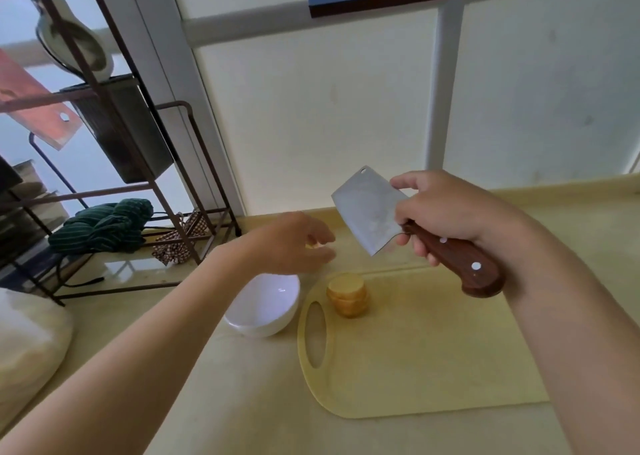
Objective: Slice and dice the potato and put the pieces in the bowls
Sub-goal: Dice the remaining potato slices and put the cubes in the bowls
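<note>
A small stack of round potato slices (348, 295) stands on the pale yellow cutting board (415, 350), near its oval handle hole. A white bowl (263, 307) sits just left of the board and looks empty. My right hand (446, 212) grips the wooden handle of a cleaver (370, 212), held in the air above the board's far edge with the blade tilted up to the left. My left hand (294, 241) hovers above the bowl with its fingers loosely spread, holding nothing that I can see. A small yellowish bit shows behind its fingers.
A dark metal rack (145, 177) stands at the left with a black container, a metal bowl and a reddish board on it. A green striped cloth (104, 226) and a checked cloth (180, 240) lie at its foot. A white cushion (27, 347) lies at the near left.
</note>
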`<state>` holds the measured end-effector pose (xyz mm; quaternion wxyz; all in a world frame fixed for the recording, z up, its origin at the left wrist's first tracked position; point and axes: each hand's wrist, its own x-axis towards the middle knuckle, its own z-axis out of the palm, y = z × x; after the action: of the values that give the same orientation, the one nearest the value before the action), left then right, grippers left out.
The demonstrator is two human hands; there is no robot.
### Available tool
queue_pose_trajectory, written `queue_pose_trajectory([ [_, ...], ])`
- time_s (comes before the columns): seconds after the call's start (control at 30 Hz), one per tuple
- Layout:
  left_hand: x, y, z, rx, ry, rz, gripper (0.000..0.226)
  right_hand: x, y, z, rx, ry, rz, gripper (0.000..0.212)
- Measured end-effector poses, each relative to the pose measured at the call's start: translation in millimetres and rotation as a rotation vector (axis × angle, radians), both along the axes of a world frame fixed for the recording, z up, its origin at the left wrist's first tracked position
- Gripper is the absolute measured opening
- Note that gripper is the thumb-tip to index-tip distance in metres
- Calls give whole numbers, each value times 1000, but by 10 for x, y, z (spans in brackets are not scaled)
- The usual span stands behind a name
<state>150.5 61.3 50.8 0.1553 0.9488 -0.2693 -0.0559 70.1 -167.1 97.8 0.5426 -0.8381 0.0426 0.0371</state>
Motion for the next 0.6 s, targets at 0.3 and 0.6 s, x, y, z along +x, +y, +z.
queue_pose_trajectory([
  [0.3, -349, -238, -119, 175, 81, -124, 54, -112, -155, 124, -14, -95, -41, 68],
  [0.6, -429, -263, -146, 183, -79, -156, 42, -189, -202, 201, -5, -133, -11, 70],
])
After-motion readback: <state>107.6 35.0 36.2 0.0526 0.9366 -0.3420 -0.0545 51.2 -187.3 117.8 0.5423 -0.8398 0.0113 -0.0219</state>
